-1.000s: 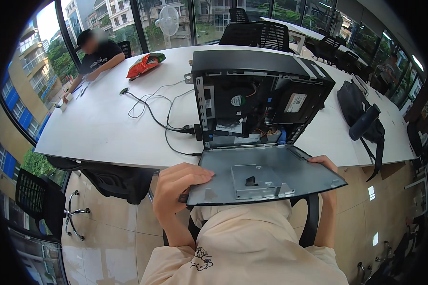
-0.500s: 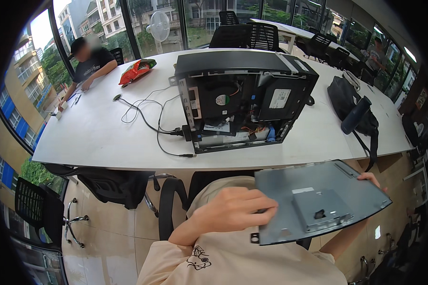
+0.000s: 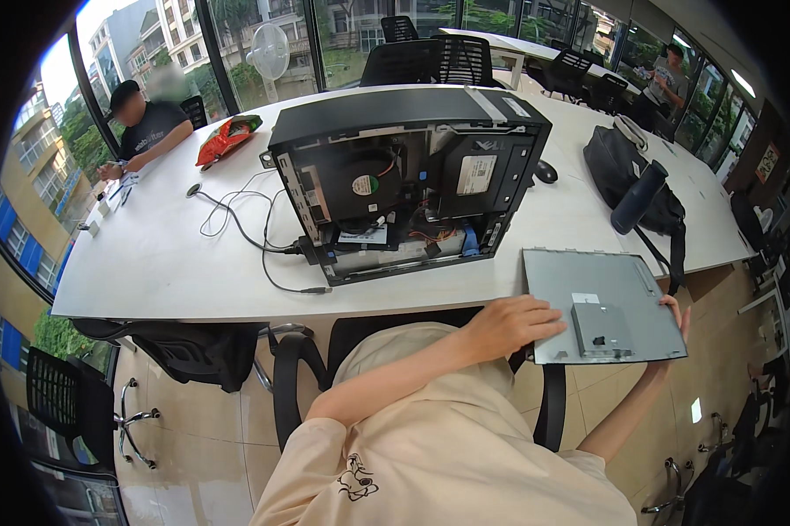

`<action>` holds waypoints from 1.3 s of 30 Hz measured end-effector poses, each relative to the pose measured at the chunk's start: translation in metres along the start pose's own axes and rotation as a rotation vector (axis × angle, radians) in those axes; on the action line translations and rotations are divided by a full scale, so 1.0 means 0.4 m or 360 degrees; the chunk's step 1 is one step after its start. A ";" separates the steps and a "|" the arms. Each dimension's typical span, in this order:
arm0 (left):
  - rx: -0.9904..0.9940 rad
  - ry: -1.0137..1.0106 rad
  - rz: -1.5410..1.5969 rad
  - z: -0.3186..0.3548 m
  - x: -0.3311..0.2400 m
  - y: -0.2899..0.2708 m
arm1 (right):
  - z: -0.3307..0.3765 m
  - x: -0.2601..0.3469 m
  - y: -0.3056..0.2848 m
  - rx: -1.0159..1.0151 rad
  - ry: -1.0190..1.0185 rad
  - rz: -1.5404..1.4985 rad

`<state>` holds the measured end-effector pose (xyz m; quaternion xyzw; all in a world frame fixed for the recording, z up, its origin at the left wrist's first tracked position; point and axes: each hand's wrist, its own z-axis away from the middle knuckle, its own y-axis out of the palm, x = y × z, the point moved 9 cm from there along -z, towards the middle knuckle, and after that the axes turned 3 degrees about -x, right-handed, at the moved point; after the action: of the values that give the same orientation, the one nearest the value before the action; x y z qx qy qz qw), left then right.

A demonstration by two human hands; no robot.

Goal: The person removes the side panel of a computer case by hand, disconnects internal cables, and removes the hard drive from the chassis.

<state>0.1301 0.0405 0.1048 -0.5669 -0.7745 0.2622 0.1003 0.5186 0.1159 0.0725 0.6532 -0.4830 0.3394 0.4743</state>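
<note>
A grey metal computer side panel [image 3: 579, 279] is held up at the table's front edge, right of my body. Its inner face, with a raised rectangular bracket, is toward me. My left hand [image 3: 516, 326] grips the panel's left edge, its thumb hidden. Around the right edge curl the fingers of my right hand [image 3: 678, 317]; part of that hand is behind the sheet. Beyond, a black computer tower [image 3: 386, 112] stands on the table with its near side uncovered. Inside it show a fan [image 3: 364, 184], coloured wires and a drive bracket [image 3: 478, 175]. A power cord [image 3: 276, 250] runs to its left end.
On the white table [image 3: 149, 272] lie a red snack bag [image 3: 228, 140], a mouse [image 3: 545, 172], a black backpack [image 3: 623, 167] and a dark bottle [image 3: 640, 197]. A person [image 3: 149, 127] sits at the far left; another [image 3: 666, 88] stands far right. A chair armrest [image 3: 290, 386] is beside me.
Both hands have moved the panel forward and up toward the table's edge, and it has turned more upright. My view has shifted, so the tower appears farther left.
</note>
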 end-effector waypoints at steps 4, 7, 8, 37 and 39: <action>0.0051 -0.0137 -0.0039 0.032 0.075 0.035 | -0.006 -0.063 0.078 -0.0212 0.0034 -0.0174; 0.0136 -0.0182 -0.0097 0.040 0.119 0.058 | -0.004 -0.110 0.071 -0.0319 0.0084 -0.0581; 0.0166 -0.0215 -0.0127 0.038 0.135 0.063 | 0.000 -0.107 0.127 0.0340 0.0177 -0.0782; 0.0413 -0.0541 -0.0271 0.074 0.276 0.160 | -0.018 -0.313 -0.097 -0.1051 0.0151 0.0292; 0.0406 -0.0581 -0.0243 0.068 0.272 0.159 | 0.006 -0.270 -0.099 -0.1158 0.0054 0.0555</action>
<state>0.1335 0.1477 0.0334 -0.4327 -0.7810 0.4477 0.0489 0.5237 0.1503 -0.0371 0.3451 -0.6672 0.2324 0.6178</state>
